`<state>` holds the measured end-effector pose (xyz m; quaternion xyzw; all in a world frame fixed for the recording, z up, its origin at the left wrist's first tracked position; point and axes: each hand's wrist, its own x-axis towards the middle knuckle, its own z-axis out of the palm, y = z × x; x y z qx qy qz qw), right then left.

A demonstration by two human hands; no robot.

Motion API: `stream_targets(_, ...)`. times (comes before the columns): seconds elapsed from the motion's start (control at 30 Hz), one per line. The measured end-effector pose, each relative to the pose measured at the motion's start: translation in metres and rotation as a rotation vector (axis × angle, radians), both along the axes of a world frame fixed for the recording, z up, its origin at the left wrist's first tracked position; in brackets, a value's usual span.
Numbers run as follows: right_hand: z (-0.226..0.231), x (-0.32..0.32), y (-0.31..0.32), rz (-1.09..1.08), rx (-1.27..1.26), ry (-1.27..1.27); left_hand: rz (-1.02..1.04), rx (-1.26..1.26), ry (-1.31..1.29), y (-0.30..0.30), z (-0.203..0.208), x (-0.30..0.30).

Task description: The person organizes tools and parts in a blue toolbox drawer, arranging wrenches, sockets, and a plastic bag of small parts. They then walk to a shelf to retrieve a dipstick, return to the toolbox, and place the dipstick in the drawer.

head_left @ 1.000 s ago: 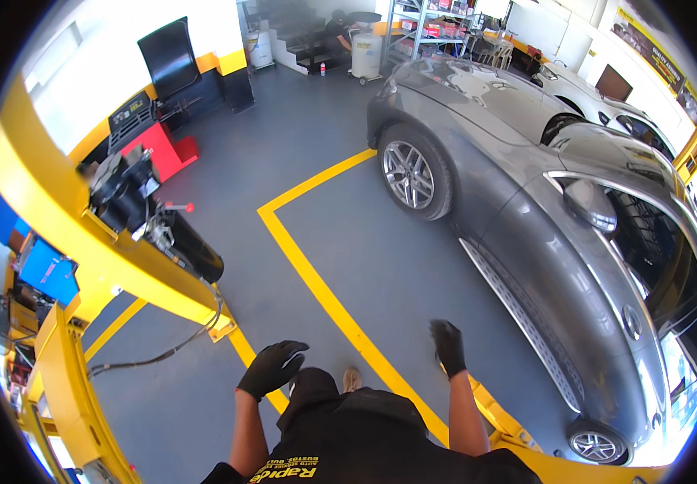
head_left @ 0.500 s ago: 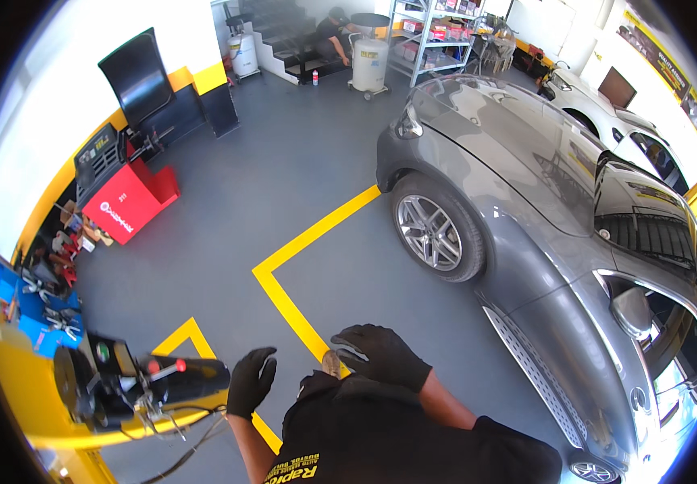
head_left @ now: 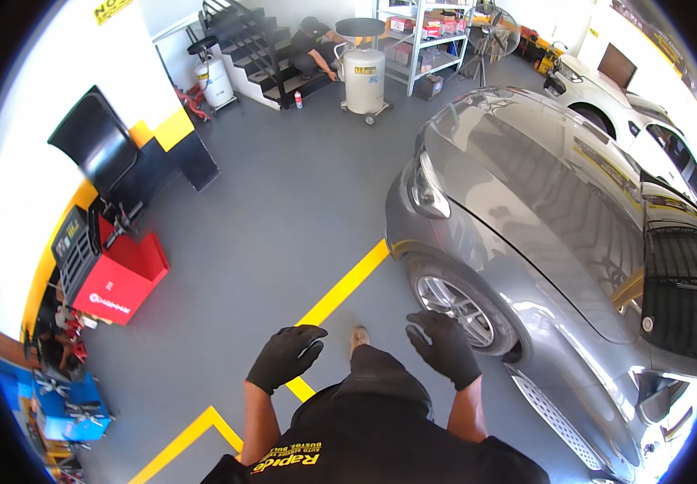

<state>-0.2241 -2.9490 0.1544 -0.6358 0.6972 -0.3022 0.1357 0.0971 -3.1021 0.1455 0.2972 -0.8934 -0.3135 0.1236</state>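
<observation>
My left hand [head_left: 286, 359], in a black glove, hangs in the air ahead of my torso with nothing in it. Its fingers are loosely bent and the thumb stands apart. Level with it on the right, my right hand [head_left: 443, 347] wears the same kind of glove and is also empty, fingers loosely curved. Beyond that hand lies the front wheel [head_left: 453, 308] of a grey car [head_left: 518, 210], overlapped by the glove in the picture; no contact shows. One brown shoe [head_left: 359, 335] shows on the floor between my hands.
Left stands a red wheel-balancing machine [head_left: 126, 282] with a raised black hood [head_left: 98, 137]; a blue tool cart [head_left: 66, 407] is nearer. Yellow lines [head_left: 344, 282] mark the grey floor. Far back, a person [head_left: 314, 48] crouches by stairs [head_left: 243, 48], a whitish wheeled tank [head_left: 363, 81] and shelving [head_left: 421, 48].
The view has moved forward, bringing the car's front and the red machine closer. My right hand has swung out to the right, away from my body; my left hand has moved forward.
</observation>
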Motion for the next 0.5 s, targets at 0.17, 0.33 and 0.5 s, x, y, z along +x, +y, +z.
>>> stream_targets(0.17, 0.035, -0.065, -0.186, 0.078, -0.137, 0.088, 0.056, 0.036, 0.016, -0.134, 0.036, -0.038)
stream_targets(0.33, 0.071, -0.09, -0.359, 0.286, -0.045, 0.034, 0.266, 0.034, -0.035, -0.264, 0.022, -0.053)
stream_targets(0.5, 0.028, -0.127, -0.519, 0.383, -0.06, -0.067, 0.339, 0.137, 0.009, -0.411, -0.004, -0.083)
